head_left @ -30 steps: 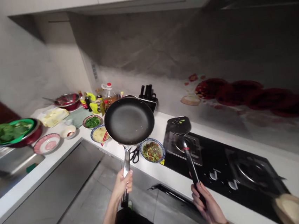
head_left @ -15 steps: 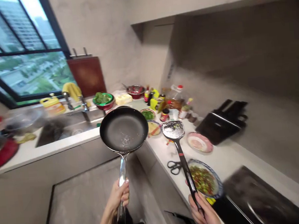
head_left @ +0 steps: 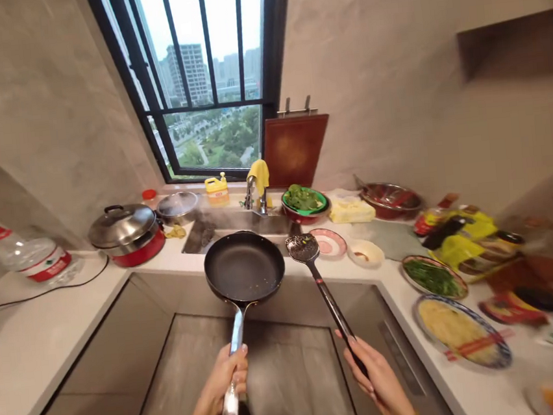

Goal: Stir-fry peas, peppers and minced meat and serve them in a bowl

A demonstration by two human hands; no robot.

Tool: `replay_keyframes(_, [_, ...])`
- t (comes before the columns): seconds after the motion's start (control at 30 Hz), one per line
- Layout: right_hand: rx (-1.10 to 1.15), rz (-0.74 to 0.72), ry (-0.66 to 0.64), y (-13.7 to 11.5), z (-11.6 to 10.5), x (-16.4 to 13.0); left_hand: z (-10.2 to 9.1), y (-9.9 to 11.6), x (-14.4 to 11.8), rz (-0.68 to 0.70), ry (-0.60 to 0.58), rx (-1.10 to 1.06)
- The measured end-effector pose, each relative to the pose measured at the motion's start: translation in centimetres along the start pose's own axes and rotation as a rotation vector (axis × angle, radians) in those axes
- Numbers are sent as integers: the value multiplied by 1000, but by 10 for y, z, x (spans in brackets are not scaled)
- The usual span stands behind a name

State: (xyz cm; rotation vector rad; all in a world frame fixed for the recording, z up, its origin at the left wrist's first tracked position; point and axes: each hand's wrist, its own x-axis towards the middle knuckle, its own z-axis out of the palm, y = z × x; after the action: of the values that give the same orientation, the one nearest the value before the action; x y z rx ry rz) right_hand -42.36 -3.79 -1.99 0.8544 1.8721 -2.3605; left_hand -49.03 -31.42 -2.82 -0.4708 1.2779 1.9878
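My left hand [head_left: 230,372] is wrapped round the metal handle of a dark frying pan [head_left: 244,267]. The pan is held over the floor in front of the sink, with a few small specks on its inner surface. In my right hand [head_left: 373,374] is a black spatula [head_left: 329,297], its blade up and to the left, close to the pan's right side but apart from it. Bits of food cling to the wet blade. Behind the pan lies the sink [head_left: 193,242], partly hidden, with the tap [head_left: 250,190] over it and a yellow cloth [head_left: 258,173] draped on the tap.
A red pot [head_left: 136,244] with a steel lid stands left of the sink. Right of it are a bowl of leafy greens [head_left: 304,199], a pink-rimmed plate [head_left: 327,243] and a small bowl [head_left: 366,252]. Further right lies an oval plate [head_left: 444,322] with chopsticks across it.
My view has swung left, from the stove-side counter to the sink and window. Pan and spatula have moved along in my hands and are now in front of the sink.
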Motion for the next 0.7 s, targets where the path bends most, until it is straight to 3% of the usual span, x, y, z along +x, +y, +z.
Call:
replay_keyframes(0.13, [-393, -135, 24, -51, 10, 90, -20, 51, 36, 40, 56, -17])
replay_keyframes(0.27, [-1039, -338, -18, -116, 23, 196, -30, 103, 78, 64, 68, -2])
replay_keyframes(0.37, [-1542, -463, -92, -155, 50, 287, -33, 140, 116, 30, 81, 6])
replay_keyframes(0.53, [-1717, -451, -259, -182, 104, 432, -22, 187, 169, -51, 191, -1])
replay_keyframes(0.7, [-1811, -382, -464, -192, 139, 530, -2, 213, 198, -91, 279, 26])
